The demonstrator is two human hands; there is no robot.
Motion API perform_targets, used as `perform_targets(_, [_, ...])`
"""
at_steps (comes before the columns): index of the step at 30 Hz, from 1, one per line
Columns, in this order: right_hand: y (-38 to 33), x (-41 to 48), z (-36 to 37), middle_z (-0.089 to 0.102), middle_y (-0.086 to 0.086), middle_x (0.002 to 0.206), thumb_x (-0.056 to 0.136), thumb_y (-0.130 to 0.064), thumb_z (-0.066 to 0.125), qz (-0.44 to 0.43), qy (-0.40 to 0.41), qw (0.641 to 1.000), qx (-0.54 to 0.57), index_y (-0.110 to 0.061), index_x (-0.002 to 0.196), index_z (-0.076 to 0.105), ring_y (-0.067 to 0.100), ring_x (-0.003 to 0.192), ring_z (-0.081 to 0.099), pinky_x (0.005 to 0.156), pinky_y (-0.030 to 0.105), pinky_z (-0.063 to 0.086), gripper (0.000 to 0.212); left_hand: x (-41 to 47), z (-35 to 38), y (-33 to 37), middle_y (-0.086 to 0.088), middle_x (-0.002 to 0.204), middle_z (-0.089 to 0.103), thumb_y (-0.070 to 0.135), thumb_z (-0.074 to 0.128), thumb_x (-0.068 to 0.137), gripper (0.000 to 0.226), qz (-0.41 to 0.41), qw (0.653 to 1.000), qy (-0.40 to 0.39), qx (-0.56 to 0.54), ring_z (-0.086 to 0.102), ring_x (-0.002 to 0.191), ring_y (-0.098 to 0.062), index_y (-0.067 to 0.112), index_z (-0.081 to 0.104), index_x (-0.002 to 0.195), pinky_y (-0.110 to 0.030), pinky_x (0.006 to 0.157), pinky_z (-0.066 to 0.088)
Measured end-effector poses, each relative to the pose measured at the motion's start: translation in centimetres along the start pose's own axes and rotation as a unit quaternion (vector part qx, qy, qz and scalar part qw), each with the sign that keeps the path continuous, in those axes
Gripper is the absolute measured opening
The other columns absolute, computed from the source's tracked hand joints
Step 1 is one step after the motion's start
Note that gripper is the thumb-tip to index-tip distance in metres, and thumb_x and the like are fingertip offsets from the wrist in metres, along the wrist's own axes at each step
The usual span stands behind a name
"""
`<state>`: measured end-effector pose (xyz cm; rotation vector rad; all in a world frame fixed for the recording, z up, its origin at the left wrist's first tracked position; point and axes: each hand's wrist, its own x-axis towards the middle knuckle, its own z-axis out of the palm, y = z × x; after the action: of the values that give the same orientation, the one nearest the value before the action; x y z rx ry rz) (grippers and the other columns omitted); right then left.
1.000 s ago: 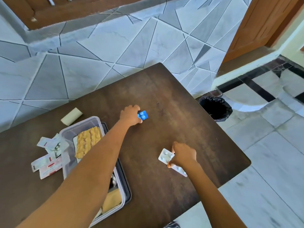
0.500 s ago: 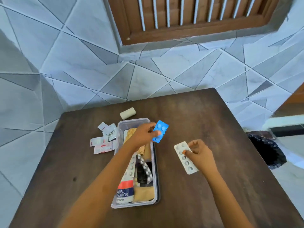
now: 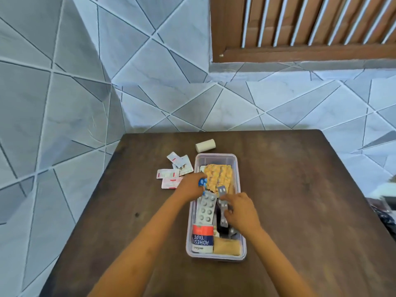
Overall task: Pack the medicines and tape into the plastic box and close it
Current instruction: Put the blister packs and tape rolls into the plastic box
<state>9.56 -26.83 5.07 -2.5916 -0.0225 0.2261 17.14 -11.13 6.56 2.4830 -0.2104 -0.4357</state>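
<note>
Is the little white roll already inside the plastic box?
No, the white roll lies on the table just beyond the far end of the plastic box, not in it.

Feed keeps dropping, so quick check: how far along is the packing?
Done: the plastic box holds the adhesive tape carton, yellow strips and a silver blister pack. In hand: left hand lowers a blue blister pack; right hand sets in another strip. Left: sachets, white roll, closing; no lid visible.
</note>
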Motion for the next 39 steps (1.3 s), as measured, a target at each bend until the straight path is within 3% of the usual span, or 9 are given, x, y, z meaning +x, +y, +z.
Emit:
perform_targets(4, [1.2, -0.6, 1.2, 0.074, 0.005, 0.104, 0.033, -0.023, 0.086, -0.036, 0.085, 0.976, -0.2, -0.025, 0.085, 0.073, 0.032, 0.112, 0.052, 0.081, 0.039, 0.053, 0.054, 0.1, 1.0, -0.3, -0.018, 0.137, 0.052, -0.003, 0.055, 0.082, 0.058, 0.008, 0.999, -0.044, 0.005, 0.051, 0.124, -0.032, 0.012, 0.043, 0.137, -0.033, 0.097, 0.046])
perform_targets(8, [1.6, -0.4, 2.0, 0.07, 0.011, 0.116, 0.028, -0.038, 0.09, -0.031, 0.059, 0.964, -0.259, -0.014, 0.091, 0.075, 0.033, 0.112, 0.063, 0.1, 0.043, 0.027, 0.069, 0.0, 1.9, -0.3, -0.02, 0.136, 0.049, 0.001, 0.053, 0.087, 0.053, 0.034, 0.995, -0.039, 0.088, 0.051, 0.123, -0.035, 0.009, 0.042, 0.139, -0.037, 0.097, 0.044])
perform_targets(10, [1.5, -0.2, 2.2, 0.074, 0.007, 0.107, 0.026, -0.042, 0.091, -0.04, 0.043, 0.956, -0.287, -0.013, 0.088, 0.076, 0.03, 0.109, 0.065, 0.102, 0.044, 0.037, 0.071, 0.2, 2.6, -0.1, -0.021, 0.146, 0.035, 0.0, 0.049, 0.088, 0.05, 0.045, 0.983, -0.027, 0.178, 0.053, 0.12, -0.037, 0.008, 0.042, 0.137, -0.041, 0.095, 0.046])
perform_targets(12, [1.3, -0.2, 2.1, 0.075, 0.005, 0.104, 0.027, -0.045, 0.09, -0.034, 0.03, 0.957, -0.285, -0.014, 0.09, 0.076, 0.028, 0.11, 0.065, 0.095, 0.045, 0.049, 0.071, 0.2, 3.2, 0.3, -0.019, 0.156, 0.019, -0.004, 0.046, 0.089, 0.046, 0.043, 0.966, -0.032, 0.252, 0.055, 0.118, -0.035, 0.004, 0.045, 0.134, -0.041, 0.093, 0.048])
perform_targets(15, [1.5, -0.4, 2.0, 0.073, 0.005, 0.109, 0.038, -0.044, 0.089, -0.024, 0.033, 0.962, -0.269, -0.015, 0.097, 0.073, 0.029, 0.115, 0.062, 0.095, 0.047, 0.047, 0.068, 0.1, 3.9, 0.5, -0.02, 0.153, 0.027, -0.005, 0.045, 0.089, 0.037, 0.043, 0.959, -0.039, 0.278, 0.056, 0.117, -0.034, -0.002, 0.051, 0.126, -0.04, 0.093, 0.048])
perform_targets(20, [1.1, 0.1, 1.0, 0.055, 0.012, 0.136, 0.083, -0.025, 0.065, -0.047, 0.068, 0.991, -0.106, -0.009, 0.128, 0.054, 0.032, 0.135, 0.04, 0.114, 0.043, 0.026, 0.049, -0.3, 1.8, -1.1, -0.014, 0.128, 0.056, 0.009, 0.05, 0.09, 0.033, 0.058, 0.995, 0.038, 0.069, 0.057, 0.115, -0.031, 0.002, 0.058, 0.122, -0.038, 0.095, 0.045])
perform_targets(25, [-2.4, 2.9, 0.4, 0.057, 0.008, 0.133, 0.09, -0.024, 0.056, -0.075, 0.086, 0.993, -0.022, -0.011, 0.129, 0.051, 0.026, 0.127, 0.048, 0.105, 0.036, 0.038, 0.042, 0.4, -2.1, -4.6, -0.01, 0.121, 0.066, 0.01, 0.054, 0.086, 0.031, -0.012, 0.991, 0.128, 0.017, 0.061, 0.109, -0.027, 0.012, 0.065, 0.115, -0.035, 0.091, 0.048])
perform_targets(33, [-4.8, 4.7, 2.2, 0.05, 0.006, 0.141, 0.09, -0.028, 0.055, -0.053, 0.055, 0.997, -0.026, -0.015, 0.135, 0.044, 0.023, 0.131, 0.044, 0.109, 0.035, 0.033, 0.048, 3.6, -3.2, -9.8, -0.004, 0.152, 0.035, 0.025, 0.053, 0.089, 0.058, -0.046, 0.976, -0.054, 0.208, 0.037, 0.137, -0.028, 0.021, 0.032, 0.144, -0.043, 0.108, 0.036])
perform_targets(39, [-4.0, 4.3, 3.3, 0.047, 0.002, 0.143, 0.09, -0.034, 0.055, -0.011, 0.059, 0.997, -0.04, -0.019, 0.137, 0.041, 0.02, 0.133, 0.041, 0.112, 0.035, 0.031, 0.051, 5.0, -2.3, -10.1, -0.011, 0.135, 0.049, 0.024, 0.057, 0.086, 0.046, -0.04, 0.965, -0.039, 0.257, 0.045, 0.125, -0.03, 0.018, 0.048, 0.131, -0.042, 0.104, 0.036])
